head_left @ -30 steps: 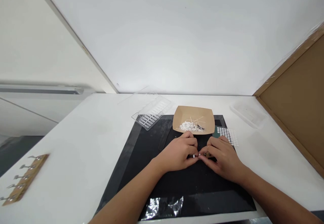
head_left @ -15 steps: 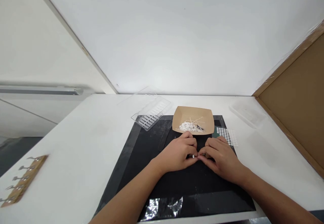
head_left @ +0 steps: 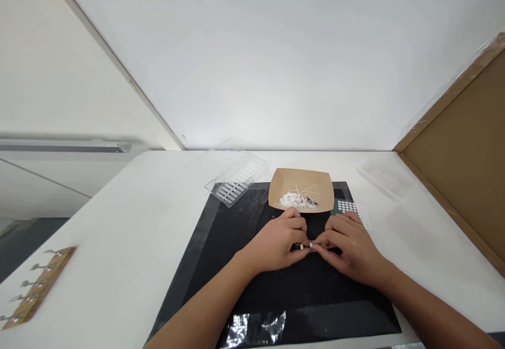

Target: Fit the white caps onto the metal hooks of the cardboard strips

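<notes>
Over a black mat [head_left: 221,243], my left hand [head_left: 286,240] and my right hand [head_left: 347,243] meet at the fingertips. My left hand is closed in a pinch, with a small white-tipped piece [head_left: 302,247] showing between its thumb and fingers. The fingers of my right hand are pinched too, beside another tiny white piece [head_left: 311,245]. What exactly each hand grips is too small to name. Just beyond the hands sits a brown paper tray [head_left: 276,183] holding white scraps [head_left: 294,199] and thin sticks. A sheet of white oval stickers [head_left: 361,213] lies partly behind my right hand.
A clear plastic case [head_left: 236,178] with slots lies open at the mat's back left edge. Another clear plastic box [head_left: 381,179] stands at the back right, near a brown framed panel [head_left: 461,143]. A wooden strip with metal pieces [head_left: 43,288] rests at the far left.
A tiny white piece now shows at my right fingertips. Both hands stay pinched together in nearly the same place, and the view has shifted slightly.
</notes>
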Demonstrator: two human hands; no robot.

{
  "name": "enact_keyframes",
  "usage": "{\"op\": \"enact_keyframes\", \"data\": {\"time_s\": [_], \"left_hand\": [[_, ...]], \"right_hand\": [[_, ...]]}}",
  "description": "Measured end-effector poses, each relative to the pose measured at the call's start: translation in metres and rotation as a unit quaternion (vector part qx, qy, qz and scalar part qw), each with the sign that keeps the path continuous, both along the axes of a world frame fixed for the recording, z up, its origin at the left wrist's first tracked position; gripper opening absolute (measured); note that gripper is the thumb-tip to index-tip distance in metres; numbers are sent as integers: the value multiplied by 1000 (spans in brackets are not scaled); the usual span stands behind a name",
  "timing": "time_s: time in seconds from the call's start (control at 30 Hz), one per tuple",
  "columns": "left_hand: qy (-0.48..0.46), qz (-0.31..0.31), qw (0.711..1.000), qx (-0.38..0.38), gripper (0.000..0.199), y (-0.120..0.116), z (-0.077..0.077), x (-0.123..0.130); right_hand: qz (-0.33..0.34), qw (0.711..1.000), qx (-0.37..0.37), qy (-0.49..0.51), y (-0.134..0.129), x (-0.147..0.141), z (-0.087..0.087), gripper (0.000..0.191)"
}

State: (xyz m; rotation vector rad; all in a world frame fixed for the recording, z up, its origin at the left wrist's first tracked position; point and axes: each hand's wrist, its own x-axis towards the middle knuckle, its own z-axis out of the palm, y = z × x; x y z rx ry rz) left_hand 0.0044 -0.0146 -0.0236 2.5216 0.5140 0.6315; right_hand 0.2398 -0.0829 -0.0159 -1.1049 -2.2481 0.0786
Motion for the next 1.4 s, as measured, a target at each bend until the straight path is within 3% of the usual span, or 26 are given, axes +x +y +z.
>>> {"op": "enact_keyframes", "data": {"time_s": [0.07, 0.23, 0.33, 0.43, 0.7, 1.03, 1.4], "left_hand": [[1, -1, 1000, 1, 12, 0, 0, 0], [4, -5, 1000, -1, 9, 1, 0, -1], [6, -5, 1000, 1, 10, 1, 0, -2], [13, -4, 1000, 8, 10, 1, 1, -2], [18, -3, 1000, 17, 10, 0, 2, -2], [16, -10, 1000, 16, 9, 1, 1, -1], [13, -10, 1000, 20, 9, 1, 1, -1]], "right_hand": [[-22, 1000, 9, -1, 5, 10, 2, 16], [-157, 986, 15, -58, 28, 58, 4, 16], [-185, 977, -15, -101, 41, 82, -1, 21], [-166, 978, -52, -113, 48, 91, -8, 21], [-154, 978, -50, -135, 53, 90, -17, 20], [-140, 956, 5, -257, 54, 73, -7, 17], [-149, 960, 19, -236, 53, 60, -10, 19]]}}
